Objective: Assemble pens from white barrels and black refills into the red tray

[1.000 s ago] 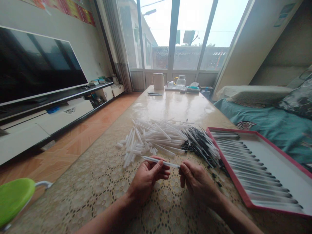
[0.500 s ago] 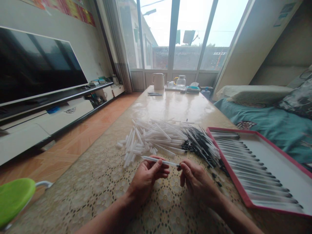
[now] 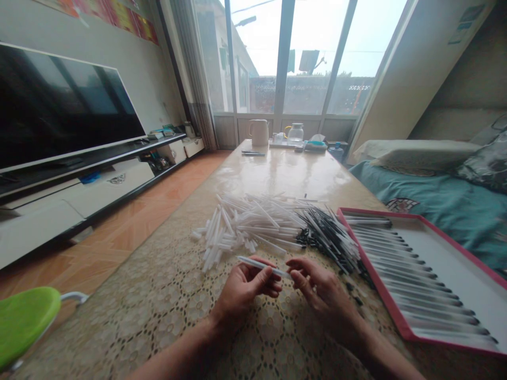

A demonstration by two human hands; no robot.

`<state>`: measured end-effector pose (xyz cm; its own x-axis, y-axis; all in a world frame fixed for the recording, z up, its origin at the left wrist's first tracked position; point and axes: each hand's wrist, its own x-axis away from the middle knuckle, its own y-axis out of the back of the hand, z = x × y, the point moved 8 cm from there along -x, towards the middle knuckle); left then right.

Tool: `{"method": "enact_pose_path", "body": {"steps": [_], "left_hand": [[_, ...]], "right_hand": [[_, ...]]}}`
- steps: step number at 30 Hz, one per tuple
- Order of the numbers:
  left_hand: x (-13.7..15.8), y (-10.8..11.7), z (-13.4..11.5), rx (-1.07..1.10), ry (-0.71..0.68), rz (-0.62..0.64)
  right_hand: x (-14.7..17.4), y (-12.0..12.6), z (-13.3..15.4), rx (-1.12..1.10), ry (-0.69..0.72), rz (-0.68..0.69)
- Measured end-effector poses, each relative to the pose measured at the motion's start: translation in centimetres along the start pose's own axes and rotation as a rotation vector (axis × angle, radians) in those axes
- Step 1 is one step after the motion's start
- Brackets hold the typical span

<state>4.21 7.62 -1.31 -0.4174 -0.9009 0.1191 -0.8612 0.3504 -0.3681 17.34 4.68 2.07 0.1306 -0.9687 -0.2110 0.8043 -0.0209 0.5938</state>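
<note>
The left hand (image 3: 245, 287) is clamped on a slim white pen (image 3: 253, 263), thumb pressing it against the fingers, a grip that probably steadies the barrel while leaving both ends free. The right hand (image 3: 320, 285) curls in with thumb and forefinger at the pen's other end; whether they pinch it or merely rest about it, I cannot tell. The pen slopes slightly down toward the right hand, above the near part of the bench (image 3: 158, 295) and roughly midway between its left and right edges, likely so that both forearms can come in comfortably from the near edge. Just beyond the hands, toward the far edge, spreads a loose heap of white tubes (image 3: 253, 216), and against its right side lies a bundle of dark thin rods (image 3: 328, 237), presumably grouped by kind so that either is within easy reach. A few small black pieces (image 3: 358, 300) lie near the right hand. Along the right edge sits a pink-rimmed tray (image 3: 455, 264), where black-ended pens (image 3: 420, 287) lie side by side in a row, an order that seems meant to stop them rolling or mixing with the heap. A jug (image 3: 260, 133) and a glass pitcher (image 3: 295, 135) stand by the far edge, apparently set well away from the working area
</note>
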Motion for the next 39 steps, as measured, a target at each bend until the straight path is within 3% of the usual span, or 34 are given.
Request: {"method": "enact_pose_path", "body": {"steps": [5, 11, 15, 19, 23, 29, 32, 35, 37, 39], "left_hand": [[0.2, 0.1, -0.6, -0.222, 0.006, 0.003], [1.4, 5.1, -8.2, -1.089, -0.393, -0.436], [1.1, 7.1, -8.8, -1.575, -0.261, -0.5], [0.6, 7.5, -7.4, -1.712, -0.132, -0.47], [0.8, 7.1, -6.7, -1.657, -0.11, -0.465], [1.2, 5.8, -7.5, -1.39, -0.267, -0.446], [0.8, 5.4, -7.1, -1.028, -0.308, -0.383], [-0.3, 4.9, -4.0, -0.445, -0.098, -0.187], [-0.4, 4.9, -2.5, -0.144, -0.012, -0.202], [-0.5, 4.7, -1.6, -0.002, 0.034, -0.229]], "right_hand": [[-0.1, -0.6, 0.5, 0.064, 0.093, 0.049], [-0.1, 1.3, -1.7, 0.012, -0.048, -0.102], [0.0, 1.8, -2.1, -0.001, -0.08, -0.126], [0.0, 2.1, -1.9, -0.001, -0.066, -0.145], [0.0, 2.1, -2.0, -0.011, -0.076, -0.144], [-0.2, 1.8, -2.0, 0.011, -0.076, -0.106], [-0.1, 1.8, -1.4, 0.044, -0.031, -0.1], [0.2, 2.3, -0.6, 0.125, 0.007, -0.152], [0.5, 2.6, -0.1, 0.176, 0.021, -0.184], [0.7, 2.6, 0.2, 0.202, 0.031, -0.189]]}}
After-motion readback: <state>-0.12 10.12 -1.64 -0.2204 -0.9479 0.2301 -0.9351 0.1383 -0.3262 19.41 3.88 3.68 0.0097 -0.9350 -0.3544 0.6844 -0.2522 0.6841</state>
